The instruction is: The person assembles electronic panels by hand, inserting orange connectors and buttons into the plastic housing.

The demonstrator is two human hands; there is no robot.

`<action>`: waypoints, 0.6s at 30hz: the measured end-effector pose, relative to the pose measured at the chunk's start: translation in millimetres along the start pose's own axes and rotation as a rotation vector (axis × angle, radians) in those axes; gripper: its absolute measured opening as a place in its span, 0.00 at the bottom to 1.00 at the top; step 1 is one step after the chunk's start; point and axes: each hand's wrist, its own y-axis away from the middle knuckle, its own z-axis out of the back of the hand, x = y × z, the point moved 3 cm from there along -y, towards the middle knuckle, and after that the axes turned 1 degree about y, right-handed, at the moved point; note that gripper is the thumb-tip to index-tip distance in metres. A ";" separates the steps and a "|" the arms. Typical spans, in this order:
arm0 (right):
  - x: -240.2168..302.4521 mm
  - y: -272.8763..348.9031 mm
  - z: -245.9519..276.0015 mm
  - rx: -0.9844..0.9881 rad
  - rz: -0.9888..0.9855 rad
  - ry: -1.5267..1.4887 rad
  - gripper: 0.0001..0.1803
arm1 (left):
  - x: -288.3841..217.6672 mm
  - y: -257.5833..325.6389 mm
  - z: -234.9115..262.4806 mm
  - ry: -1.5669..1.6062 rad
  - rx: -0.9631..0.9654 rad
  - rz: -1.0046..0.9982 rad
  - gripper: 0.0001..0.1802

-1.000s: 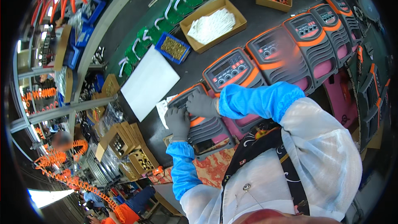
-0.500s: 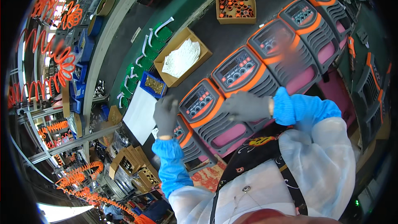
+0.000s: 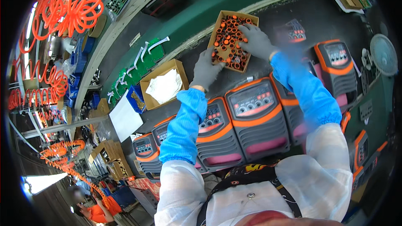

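Both my hands wear grey gloves and are at a cardboard box (image 3: 215, 29) of small round black-and-orange knobs (image 3: 228, 37). My left hand (image 3: 206, 71) grips the box's near left corner, its thumb by the near wall. From the right side, my right hand (image 3: 257, 44) reaches over the wall onto the knobs, fingers and thumb apart; its fingertips partly hide the knobs under them. Closer to me stands a row of grey machine housings with orange trim, among them a middle one (image 3: 254, 100) with a control panel. My left forearm covers part of the row.
Left of the knobs stand a carton (image 3: 182, 73) of white sheets, a blue bin (image 3: 136, 99) of small brass-coloured parts and green boards (image 3: 134, 73) with white cables. A white sheet (image 3: 125, 117) lies nearby. At right are a clear bag (image 3: 296, 31) with a panel part and a fan (image 3: 384, 54).
Both hands have left the machine panels and moved forward to the box of knobs. The whole view has shifted, so the bench items sit lower in it.
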 end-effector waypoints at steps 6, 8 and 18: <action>-31.6 -72.3 -22.9 0.376 -0.178 0.149 0.35 | -19.4 -64.7 -46.0 -0.142 0.121 0.166 0.45; -28.2 -80.4 -32.3 0.413 -0.198 0.162 0.35 | -16.4 -79.9 -52.9 -0.174 0.159 0.275 0.52; -49.2 -93.6 -66.1 0.403 -0.030 0.018 0.28 | -25.3 -98.9 -71.4 -0.121 0.212 0.504 0.68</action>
